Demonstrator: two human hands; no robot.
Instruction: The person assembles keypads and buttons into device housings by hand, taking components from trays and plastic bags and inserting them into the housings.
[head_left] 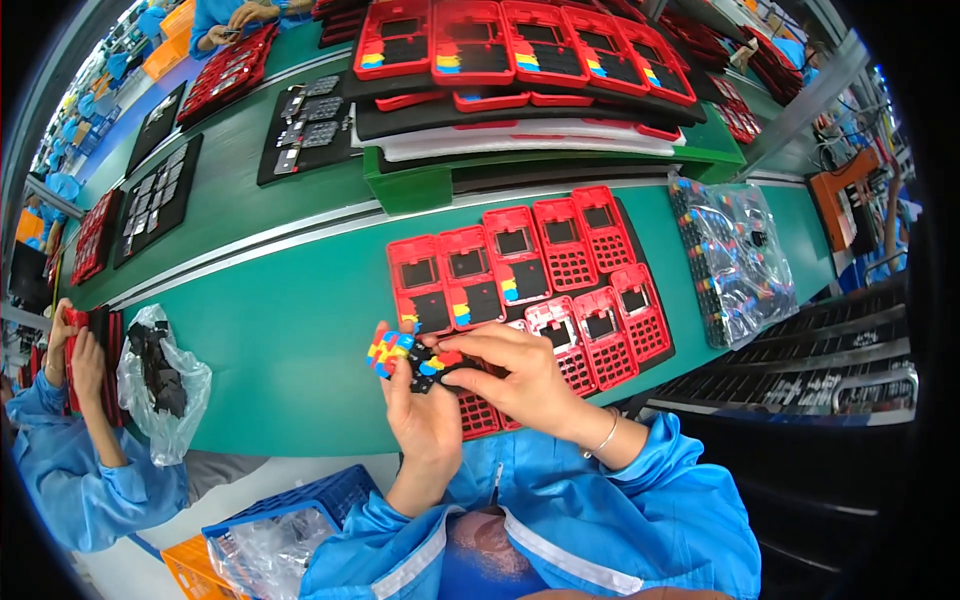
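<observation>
While left hand (425, 410) cups multicoloured rubber keypad (405, 355), fingers curled shut round it, right hand (520, 380) pinches same keypad from above, fingertips (450, 352) closed on its black edge. Just beyond fingertips: black tray (655, 352) bearing about ten red keypad housings (515, 255). Far right: bag of keypads (735, 260).

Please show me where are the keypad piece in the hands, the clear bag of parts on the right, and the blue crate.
keypad piece (400, 352), head view, on its coloured keys.
clear bag of parts (735, 260), head view, on its middle.
blue crate (330, 495), head view, on its top rim.
</observation>
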